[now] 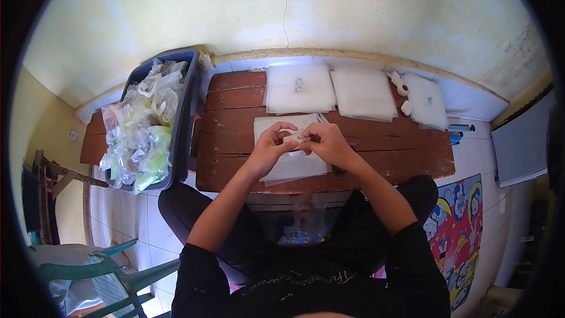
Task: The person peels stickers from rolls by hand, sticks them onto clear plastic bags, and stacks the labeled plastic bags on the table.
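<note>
My left hand (272, 149) and my right hand (327, 143) meet over the near middle of the wooden table. Between their pinched fingertips is a small white piece (290, 139), possibly a small roll; its kind is not plain. Both hands are closed on it, and the fingers partly cover it. Right below lies a stack of translucent white plastic sheets or bags (294, 168), flat on the wood. A dark, thin item beside my right wrist is mostly hidden.
Along the table's (235, 103) back lie a left plastic stack (282, 91), a middle stack (364, 94) and a right stack (432, 109). White rolls (401, 85) sit between the last two. A dark bin (191, 91) full of plastic bags stands left, above a green chair (82, 271).
</note>
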Demonstrator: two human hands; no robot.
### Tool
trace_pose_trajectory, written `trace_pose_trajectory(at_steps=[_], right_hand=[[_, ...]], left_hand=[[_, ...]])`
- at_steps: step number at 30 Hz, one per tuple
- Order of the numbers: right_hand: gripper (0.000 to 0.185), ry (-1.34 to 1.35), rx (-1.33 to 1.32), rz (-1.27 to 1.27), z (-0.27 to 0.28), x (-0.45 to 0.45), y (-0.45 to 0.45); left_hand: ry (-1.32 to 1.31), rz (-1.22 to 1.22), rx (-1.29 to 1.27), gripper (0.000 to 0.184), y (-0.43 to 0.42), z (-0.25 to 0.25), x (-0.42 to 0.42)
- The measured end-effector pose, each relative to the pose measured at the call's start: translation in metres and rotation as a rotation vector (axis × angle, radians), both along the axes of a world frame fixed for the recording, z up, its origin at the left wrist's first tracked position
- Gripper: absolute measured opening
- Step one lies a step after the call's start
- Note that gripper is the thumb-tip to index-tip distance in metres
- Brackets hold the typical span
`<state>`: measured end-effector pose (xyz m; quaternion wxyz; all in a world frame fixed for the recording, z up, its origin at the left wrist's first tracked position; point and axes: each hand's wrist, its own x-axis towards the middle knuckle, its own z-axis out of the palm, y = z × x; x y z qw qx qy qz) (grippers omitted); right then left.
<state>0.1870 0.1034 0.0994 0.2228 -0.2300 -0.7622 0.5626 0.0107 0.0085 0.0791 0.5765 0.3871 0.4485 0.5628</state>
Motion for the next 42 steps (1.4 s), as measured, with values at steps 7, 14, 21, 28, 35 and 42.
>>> trace_pose_trajectory(at_steps=[7,14,21,28,35,42], right_hand=[[0.015,0.123,0.249,-0.187,0.001,-0.006,0.002],[0.016,0.254,0.022,-0.156,-0.027,-0.009,0.005],[0.012,0.183,-0.043,-0.181,-0.032,-0.008,0.009],[0.010,0.416,-0.266,-0.079,-0.003,-0.007,-0.002],[0.013,0.468,-0.418,-0.186,-0.002,-0.007,0.001],[0.014,0.468,-0.402,-0.269,-0.002,-0.005,0.005]], left_hand=[[0.520,0.264,0.028,0.030,0.005,-0.021,-0.016],[1.258,0.401,0.254,0.025,0.008,-0.049,-0.045],[1.494,0.358,0.144,0.033,0.008,-0.073,-0.066],[0.636,0.312,0.343,0.040,0.024,-0.053,-0.040],[-0.196,0.043,-0.026,0.038,0.005,-0.010,-0.023],[-0.373,0.079,-0.006,0.035,0.005,-0.006,-0.026]])
